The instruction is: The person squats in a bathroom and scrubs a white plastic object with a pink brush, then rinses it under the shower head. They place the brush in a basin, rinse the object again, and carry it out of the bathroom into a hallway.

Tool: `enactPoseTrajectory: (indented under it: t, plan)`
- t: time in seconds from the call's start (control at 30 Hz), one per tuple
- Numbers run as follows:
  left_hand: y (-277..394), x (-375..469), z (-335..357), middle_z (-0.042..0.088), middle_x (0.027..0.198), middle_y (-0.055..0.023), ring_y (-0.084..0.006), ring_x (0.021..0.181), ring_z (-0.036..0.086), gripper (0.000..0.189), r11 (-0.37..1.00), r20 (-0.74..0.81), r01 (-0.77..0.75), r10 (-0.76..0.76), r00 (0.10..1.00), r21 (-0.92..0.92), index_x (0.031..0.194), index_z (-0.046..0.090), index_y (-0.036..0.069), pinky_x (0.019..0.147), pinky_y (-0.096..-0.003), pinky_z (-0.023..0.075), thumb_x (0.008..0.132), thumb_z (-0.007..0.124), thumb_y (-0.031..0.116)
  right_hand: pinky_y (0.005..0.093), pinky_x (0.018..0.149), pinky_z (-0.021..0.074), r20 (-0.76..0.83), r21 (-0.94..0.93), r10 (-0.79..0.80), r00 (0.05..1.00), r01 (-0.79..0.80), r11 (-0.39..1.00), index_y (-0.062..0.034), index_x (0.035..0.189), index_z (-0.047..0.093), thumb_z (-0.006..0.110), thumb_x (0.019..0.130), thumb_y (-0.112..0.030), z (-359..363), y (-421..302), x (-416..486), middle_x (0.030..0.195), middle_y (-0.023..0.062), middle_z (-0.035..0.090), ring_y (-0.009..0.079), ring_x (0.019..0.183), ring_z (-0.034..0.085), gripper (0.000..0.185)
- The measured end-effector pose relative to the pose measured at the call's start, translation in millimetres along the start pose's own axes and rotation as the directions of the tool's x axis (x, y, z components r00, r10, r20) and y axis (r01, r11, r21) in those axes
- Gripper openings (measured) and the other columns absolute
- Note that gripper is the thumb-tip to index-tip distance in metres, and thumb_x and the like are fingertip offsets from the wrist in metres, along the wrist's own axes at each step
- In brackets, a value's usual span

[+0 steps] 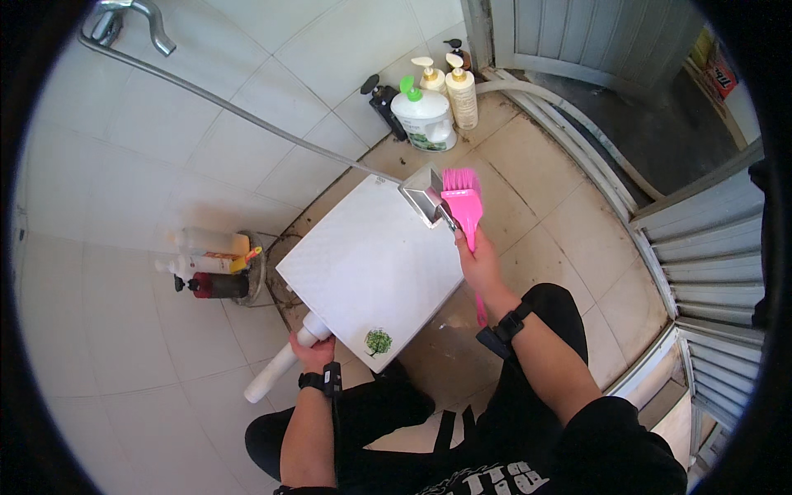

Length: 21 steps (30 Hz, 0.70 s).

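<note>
My left hand (pixel 314 352) is closed around a white tube (pixel 272 374), which meets the lower left side of a tilted white square panel (pixel 365 260). A green tree is printed near the panel's lower corner. My right hand (pixel 479 263), over the panel's right corner, grips a pink plastic brush (pixel 463 201) with its bristles up. Beside the brush, a square silver head (pixel 424 195) on a chrome neck leads into the same hand. A metal shower hose (pixel 247 117) reaches this head; whether it joins it or passes behind is unclear.
A chrome tap (pixel 148 25) is on the tiled wall. Pump bottles (pixel 427 117) stand in the floor corner. More bottles (pixel 213 266) sit on a corner shelf (pixel 257 272) at left. A pale hose (pixel 575 111) crosses the door sill, beside the grey door panels (pixel 705 247).
</note>
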<state>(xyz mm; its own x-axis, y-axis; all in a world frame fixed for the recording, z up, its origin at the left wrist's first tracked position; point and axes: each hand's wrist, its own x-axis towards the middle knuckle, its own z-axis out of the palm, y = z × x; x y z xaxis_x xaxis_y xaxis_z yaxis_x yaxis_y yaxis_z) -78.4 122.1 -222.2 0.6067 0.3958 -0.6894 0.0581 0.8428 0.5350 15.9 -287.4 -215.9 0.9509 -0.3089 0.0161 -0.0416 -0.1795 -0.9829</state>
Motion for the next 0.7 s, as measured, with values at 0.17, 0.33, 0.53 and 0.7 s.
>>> enactPoseTrajectory:
  t: [0.17,0.33,0.53,0.7]
  plan:
    - [-16.4,20.3,-44.8,0.048,0.142,-0.0171,-0.0397,0.132,0.046,0.07,0.999,-0.007,0.047,-0.048,0.999,-0.022,0.139,0.043,0.003,0.111,-0.059,0.0346,0.094,0.044,0.057,0.0371,0.066,0.047,0.052,0.179,0.066,0.996,-0.075,0.981,-0.0009,0.104,0.059,0.054,0.101,-0.028,1.1,7.2,3.5,0.078,0.0118,0.061,0.0242,0.07,0.058,0.028]
    - [-31.4,35.1,-76.0,0.05,0.143,-0.0158,-0.0384,0.132,0.047,0.065,0.995,-0.089,0.101,-0.101,0.991,-0.008,0.139,0.046,0.006,0.111,-0.0581,0.0361,0.095,0.045,0.052,0.0307,0.063,0.0447,0.014,0.3,0.176,0.984,-0.172,0.938,-0.0016,0.098,0.058,0.053,0.102,-0.029,-12.1,12.1,13.5,0.073,0.0027,0.055,0.0117,0.068,0.051,0.028]
    - [-37.7,67.7,-111.5,0.052,0.141,-0.0151,-0.0377,0.13,0.049,0.057,0.98,-0.108,0.175,-0.165,0.98,0.091,0.139,0.047,0.008,0.109,-0.0564,0.0398,0.094,0.049,0.042,0.0309,0.058,0.0437,-0.041,0.179,0.253,0.967,-0.242,0.953,-0.0023,0.099,0.059,0.052,0.102,-0.028,-23.5,17.0,18.4,0.071,0.0033,0.057,0.0129,0.062,0.052,0.026]
    - [-50.5,82.2,-151.0,0.057,0.134,-0.0158,-0.0371,0.123,0.054,0.049,0.614,0.186,-0.106,-0.069,0.98,0.782,0.135,0.051,0.005,0.106,-0.054,0.043,0.093,0.052,0.03,0.0278,0.055,0.0424,-0.006,0.119,0.29,0.957,-0.288,0.95,-0.0018,0.107,0.06,0.052,0.103,-0.026,-31.9,24.7,22.7,0.069,0.0012,0.056,0.0094,0.06,0.05,0.026]
